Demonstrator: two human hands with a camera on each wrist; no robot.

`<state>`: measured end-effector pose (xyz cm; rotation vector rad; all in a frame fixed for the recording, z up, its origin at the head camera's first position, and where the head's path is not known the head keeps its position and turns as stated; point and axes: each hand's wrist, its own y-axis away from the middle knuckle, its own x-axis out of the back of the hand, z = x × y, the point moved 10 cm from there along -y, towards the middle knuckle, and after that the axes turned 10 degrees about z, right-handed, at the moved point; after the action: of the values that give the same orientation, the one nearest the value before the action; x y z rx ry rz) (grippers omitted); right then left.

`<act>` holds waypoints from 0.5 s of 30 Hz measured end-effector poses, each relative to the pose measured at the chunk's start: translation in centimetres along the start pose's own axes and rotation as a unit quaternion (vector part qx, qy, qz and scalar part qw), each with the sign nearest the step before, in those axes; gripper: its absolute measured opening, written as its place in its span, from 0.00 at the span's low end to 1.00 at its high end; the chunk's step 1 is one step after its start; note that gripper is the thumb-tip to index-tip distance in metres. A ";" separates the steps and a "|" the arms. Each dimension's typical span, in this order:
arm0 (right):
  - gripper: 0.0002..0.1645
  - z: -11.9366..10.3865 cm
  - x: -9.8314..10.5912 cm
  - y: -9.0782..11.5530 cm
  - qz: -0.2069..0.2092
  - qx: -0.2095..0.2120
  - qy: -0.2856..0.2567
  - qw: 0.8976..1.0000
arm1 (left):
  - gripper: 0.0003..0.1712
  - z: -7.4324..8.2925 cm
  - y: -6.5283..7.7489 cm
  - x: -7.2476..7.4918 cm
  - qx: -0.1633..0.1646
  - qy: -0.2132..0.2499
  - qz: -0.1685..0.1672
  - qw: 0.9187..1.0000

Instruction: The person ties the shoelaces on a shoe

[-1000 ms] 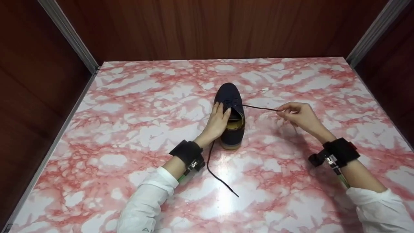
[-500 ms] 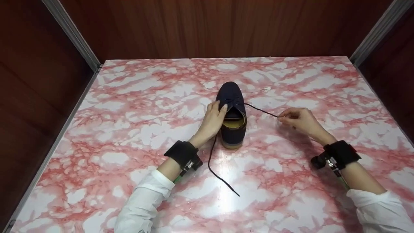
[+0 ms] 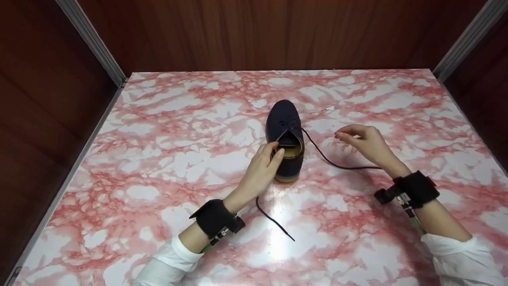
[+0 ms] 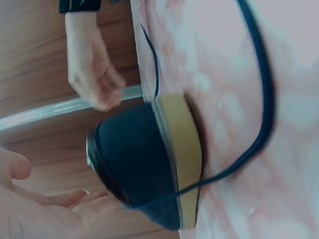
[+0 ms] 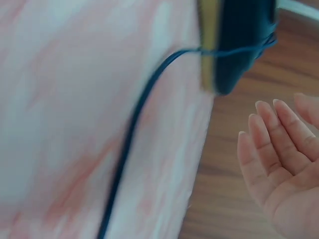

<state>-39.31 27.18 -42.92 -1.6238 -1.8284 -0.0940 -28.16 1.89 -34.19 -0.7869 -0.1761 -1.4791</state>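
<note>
Head view takes in a dark brown wooden back wall (image 3: pixel 258 35), with matching side walls (image 3: pixel 47 119) to the left and right and metal strips (image 3: pixel 90 41) at the corners. Before it spreads a desk (image 3: pixel 190 139) with a red-and-white marbled top. A white left sleeve (image 3: pixel 170 262) and a white right sleeve (image 3: pixel 460 254) come in from the bottom edge. Upright near the middle of the desk stands a dark shoe (image 3: pixel 282 113), its toe toward the back wall, its opening toward the person and its insole yellow.

Left hand (image 3: pixel 258 171) lies along the left side of the shoe, fingertips by the opening; its fingers (image 4: pixel 94 205) are loose and grasp nothing, though whether they touch the rim I cannot tell. Right hand (image 3: pixel 371 143) hangs to the right, apart from the shoe, its fingers loosely bent and holding nothing. A black band (image 3: pixel 214 218) circles the left wrist, and another band (image 3: pixel 416 188) the right.

Right lace (image 3: pixel 349 168) curves over the desk from the shoe to beneath the right wrist. Left lace (image 3: pixel 274 221) shows below the left hand, its tip on the desk.
</note>
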 end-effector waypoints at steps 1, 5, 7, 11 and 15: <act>0.15 -1.3 -0.2 -0.1 -0.004 0.005 -0.016 1.000 | 0.28 -0.1 0.2 -0.2 0.002 -0.004 -0.004 1.000; 0.13 -7.1 -1.2 -0.1 -0.008 -0.001 -0.091 0.996 | 0.29 -0.4 0.9 -0.5 0.014 -0.007 0.001 1.000; 0.13 -8.2 -1.8 -0.1 -0.013 0.016 -0.125 0.992 | 0.30 -0.8 1.0 -0.4 0.025 -0.003 0.007 1.000; 0.13 -11.4 -3.0 0.8 -0.019 0.029 -0.150 0.988 | 0.34 -1.9 1.3 -0.8 0.060 -0.004 -0.008 0.998; 0.12 -14.7 -3.6 1.7 -0.012 0.033 -0.111 0.993 | 0.36 -3.0 1.1 -1.5 0.101 -0.005 -0.040 0.994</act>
<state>-31.44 17.45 -34.16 -1.6194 -1.9950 0.1399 -28.38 1.31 -37.72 -0.6290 -0.3629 -1.5065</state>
